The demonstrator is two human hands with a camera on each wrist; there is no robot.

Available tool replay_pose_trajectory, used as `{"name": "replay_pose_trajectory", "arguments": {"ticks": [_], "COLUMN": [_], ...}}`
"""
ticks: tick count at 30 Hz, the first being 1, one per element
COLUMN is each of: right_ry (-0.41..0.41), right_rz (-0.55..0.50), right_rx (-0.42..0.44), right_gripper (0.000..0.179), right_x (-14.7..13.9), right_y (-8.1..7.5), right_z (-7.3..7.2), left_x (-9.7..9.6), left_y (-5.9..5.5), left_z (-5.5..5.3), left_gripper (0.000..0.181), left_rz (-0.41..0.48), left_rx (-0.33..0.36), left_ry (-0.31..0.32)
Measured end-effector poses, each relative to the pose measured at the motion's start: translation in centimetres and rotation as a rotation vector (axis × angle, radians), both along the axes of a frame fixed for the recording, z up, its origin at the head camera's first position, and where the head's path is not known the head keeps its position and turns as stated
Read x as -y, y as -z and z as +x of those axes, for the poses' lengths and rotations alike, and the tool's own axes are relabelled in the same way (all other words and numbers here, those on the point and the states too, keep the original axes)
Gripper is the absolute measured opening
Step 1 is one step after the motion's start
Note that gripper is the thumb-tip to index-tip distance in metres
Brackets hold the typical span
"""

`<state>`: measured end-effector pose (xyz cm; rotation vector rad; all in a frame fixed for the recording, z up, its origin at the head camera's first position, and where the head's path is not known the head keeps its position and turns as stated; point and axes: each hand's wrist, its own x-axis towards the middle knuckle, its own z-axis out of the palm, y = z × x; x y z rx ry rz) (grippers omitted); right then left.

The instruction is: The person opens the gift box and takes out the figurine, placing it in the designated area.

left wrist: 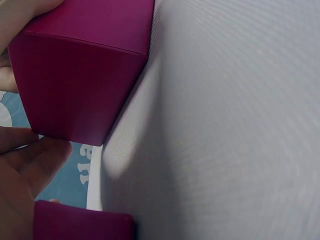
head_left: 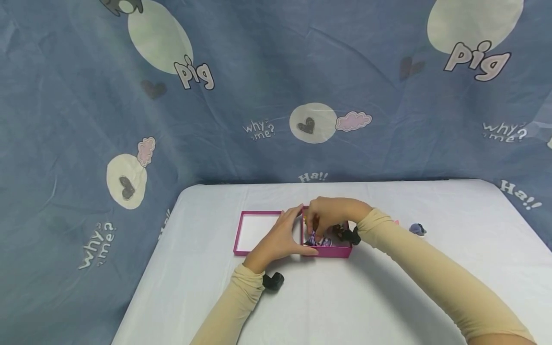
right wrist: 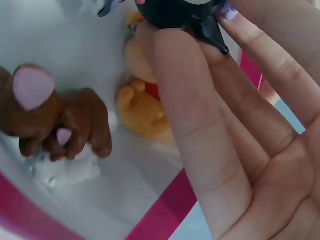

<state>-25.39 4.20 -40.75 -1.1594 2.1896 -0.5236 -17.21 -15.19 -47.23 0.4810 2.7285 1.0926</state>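
A magenta box (head_left: 331, 252) stands on the table with several small figurines inside. My left hand (head_left: 278, 238) holds its left side, thumb along the front wall and fingertips near the back corner. Inside the box, my right hand (head_left: 331, 212) pinches a black-and-purple toy figurine (right wrist: 175, 14), only partly visible in the right wrist view. Near those fingers lies an orange figurine (right wrist: 142, 114) with a red part, half hidden by a finger. A brown figurine (right wrist: 65, 117) with a pink ear sits farther left, over a white figurine (right wrist: 70, 170).
Left of the box lies a magenta-rimmed lid (head_left: 236, 235), white inside, partly behind my left hand. A grey-blue figurine (head_left: 417, 229) sits on the white table (head_left: 336, 306) to the right, with a small pink thing (head_left: 396, 222) beside my right sleeve. Behind hangs a blue printed cloth (head_left: 241, 96).
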Motion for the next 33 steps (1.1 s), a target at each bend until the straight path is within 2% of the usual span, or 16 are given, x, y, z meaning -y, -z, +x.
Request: {"name": "replay_pose_trajectory", "arguments": {"ticks": [7,16,27,33], "right_ry": [0.046,0.205,0.336,0.379], "right_rz": [-0.099,-0.241,-0.323,-0.353], "right_rx": [0.014,0.127,0.133,0.136], "right_gripper": [0.016,0.019,0.025,0.025], "right_x": [-1.5,-3.7,-6.9,-8.9], "right_y": [-0.3,-0.5,-0.6,-0.5], "right_z": [-0.7,-1.3,-1.2,-1.1], "left_x": [-0.1,-0.1,-0.3,-0.3], "left_y": [-0.1,-0.2,-0.2,-0.1], "left_z": [0.2,0.1,0.1,0.1], "left_gripper": [0.131,0.131,0.131,0.131], "left_rz": [-0.031,-0.028,-0.033,-0.040], "left_rx": [0.013,0.005,0.032,0.033], "left_ry": [-0.014,-0.008,-0.029,-0.037]}}
